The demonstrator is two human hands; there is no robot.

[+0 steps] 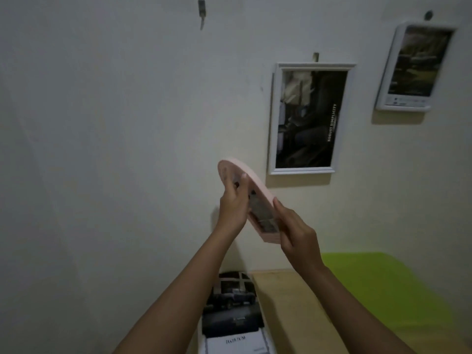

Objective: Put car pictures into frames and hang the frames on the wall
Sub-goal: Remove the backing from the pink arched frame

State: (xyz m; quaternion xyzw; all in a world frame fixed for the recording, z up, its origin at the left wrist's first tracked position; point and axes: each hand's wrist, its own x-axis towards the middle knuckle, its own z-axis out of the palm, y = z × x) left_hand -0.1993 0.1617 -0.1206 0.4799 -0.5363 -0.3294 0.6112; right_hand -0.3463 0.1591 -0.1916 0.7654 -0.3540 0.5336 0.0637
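Observation:
I hold a pink frame (251, 181) tilted in the air in front of the wall, its back side toward me. My left hand (233, 204) grips its left part, with a finger up on the back panel. My right hand (297, 237) holds its lower right end. Two white frames with car pictures hang on the wall: one (310, 118) right of the pink frame, another (415, 67) at the upper right. An empty hook (201, 12) sticks out of the wall at the upper left.
Car pictures and brochures (233, 311) lie below my arms beside a wooden board (288, 307). A bright green surface (390, 284) lies at the lower right. The pale wall (115, 123) fills the left side.

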